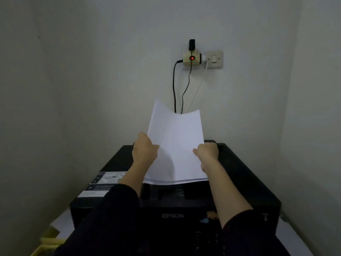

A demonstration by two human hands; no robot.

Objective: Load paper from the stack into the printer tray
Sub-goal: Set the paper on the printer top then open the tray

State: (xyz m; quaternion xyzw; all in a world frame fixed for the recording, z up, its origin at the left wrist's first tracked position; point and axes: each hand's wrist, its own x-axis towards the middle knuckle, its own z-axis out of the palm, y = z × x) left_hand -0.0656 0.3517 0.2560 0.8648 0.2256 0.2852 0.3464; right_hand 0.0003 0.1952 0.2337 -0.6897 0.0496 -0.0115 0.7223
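Observation:
A thin sheaf of white paper point(175, 141) is held tilted above a black Epson printer point(245, 185), its far edge curling upward toward the wall. My left hand point(144, 150) grips the sheaf's left edge. My right hand point(207, 151) grips its right edge. The near edge of the paper hangs over the printer's top. The printer's rear tray is hidden behind the paper and my hands.
A wall socket adapter point(191, 58) with a red light and a light switch point(214, 59) sit on the wall above, with cables point(174, 85) running down behind the printer. White sheets point(63, 222) lie under the printer at the left. Walls close in on both sides.

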